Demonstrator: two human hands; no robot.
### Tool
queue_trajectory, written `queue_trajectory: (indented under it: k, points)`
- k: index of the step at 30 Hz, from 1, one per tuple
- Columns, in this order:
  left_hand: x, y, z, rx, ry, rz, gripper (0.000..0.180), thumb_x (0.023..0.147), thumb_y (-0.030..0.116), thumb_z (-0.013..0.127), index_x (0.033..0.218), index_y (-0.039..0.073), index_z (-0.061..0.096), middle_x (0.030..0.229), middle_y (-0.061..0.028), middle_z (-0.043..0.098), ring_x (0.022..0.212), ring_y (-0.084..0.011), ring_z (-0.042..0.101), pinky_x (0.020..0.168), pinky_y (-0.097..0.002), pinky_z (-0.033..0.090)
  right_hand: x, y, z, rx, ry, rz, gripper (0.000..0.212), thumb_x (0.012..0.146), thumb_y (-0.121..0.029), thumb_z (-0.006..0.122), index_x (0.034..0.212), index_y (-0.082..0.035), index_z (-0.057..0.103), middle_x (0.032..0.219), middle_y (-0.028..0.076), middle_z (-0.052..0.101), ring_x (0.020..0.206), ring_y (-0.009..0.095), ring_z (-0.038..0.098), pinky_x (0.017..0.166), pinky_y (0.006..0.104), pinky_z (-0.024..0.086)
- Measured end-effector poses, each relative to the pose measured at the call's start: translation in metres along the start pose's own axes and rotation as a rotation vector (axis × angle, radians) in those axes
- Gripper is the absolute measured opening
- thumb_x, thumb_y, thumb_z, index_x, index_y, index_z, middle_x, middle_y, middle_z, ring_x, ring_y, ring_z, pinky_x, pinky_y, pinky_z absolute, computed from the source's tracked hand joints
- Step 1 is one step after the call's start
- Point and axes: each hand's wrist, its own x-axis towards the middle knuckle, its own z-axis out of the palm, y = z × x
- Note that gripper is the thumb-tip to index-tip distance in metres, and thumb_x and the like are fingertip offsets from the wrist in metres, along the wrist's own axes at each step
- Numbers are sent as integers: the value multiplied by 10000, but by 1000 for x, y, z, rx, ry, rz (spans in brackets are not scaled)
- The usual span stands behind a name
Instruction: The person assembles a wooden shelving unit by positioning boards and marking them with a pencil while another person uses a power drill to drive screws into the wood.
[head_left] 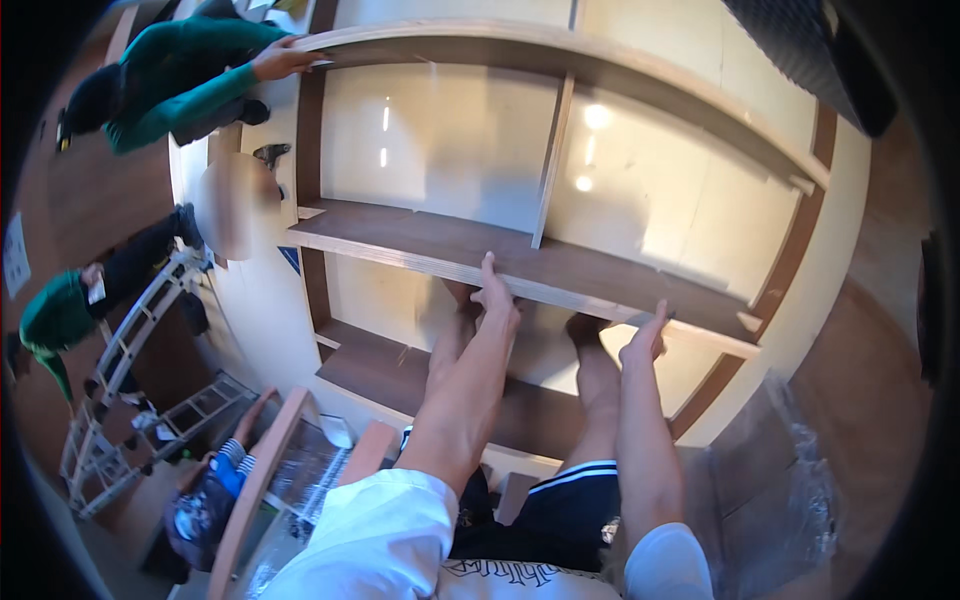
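A brown shelf board with a pale plywood front edge runs across a large shelf frame, in front of my body. My left hand grips its edge near the middle, thumb up against the edge and fingers mostly hidden beneath. Further right along the same edge, my right hand holds on in a similar way, its fingers partly out of sight. A short upright divider joins this board to a farther shelf board. At upper left, a co-worker's hand touches the farther board's left end.
Cream back panels fill the frame's compartments, and a lower brown board crosses near my legs. A stepladder stands at left, near a second co-worker. Another person is at lower left beside a wooden rail. Clear plastic wrap lies at right.
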Motion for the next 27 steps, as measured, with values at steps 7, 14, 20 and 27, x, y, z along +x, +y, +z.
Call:
queue_trajectory:
  k: [7, 14, 20, 27]
  points:
    - [-49, 4, -157, 476, -752, 210, 724, 929, 520, 824, 1386, -5, 624, 1227, -166, 706, 924, -241, 732, 807, -377, 585, -45, -18, -113, -148, -150, -717, 376, 985, -325, 747, 1047, 40, 679, 1028, 184, 743, 974, 272, 692, 923, 431, 552]
    - [-104, 81, -313, 222, -645, 532, 486, 931, 223, 867, 1268, -59, 659, 1071, -151, 763, 911, -187, 742, 792, -319, 607, -138, -112, -259, -451, -393, -1124, 278, 1044, -253, 712, 1012, 22, 694, 898, 72, 678, 855, 180, 604, 827, 384, 521]
    - [-8, 75, -436, 61, -294, 431, 361, 905, 186, 861, 1144, -36, 707, 986, -131, 773, 844, -170, 745, 752, -306, 603, -196, -96, -356, -604, -293, -1088, 380, 1008, -318, 757, 924, 51, 724, 825, 99, 708, 791, 186, 640, 754, 404, 531]
    - [33, 77, -540, 111, -244, 247, 243, 922, 236, 828, 1015, 51, 701, 885, -59, 732, 717, -163, 698, 618, -300, 547, -277, -43, -414, -896, -175, -1263, 422, 998, -358, 717, 902, 48, 782, 751, 201, 750, 727, 259, 748, 687, 450, 554]
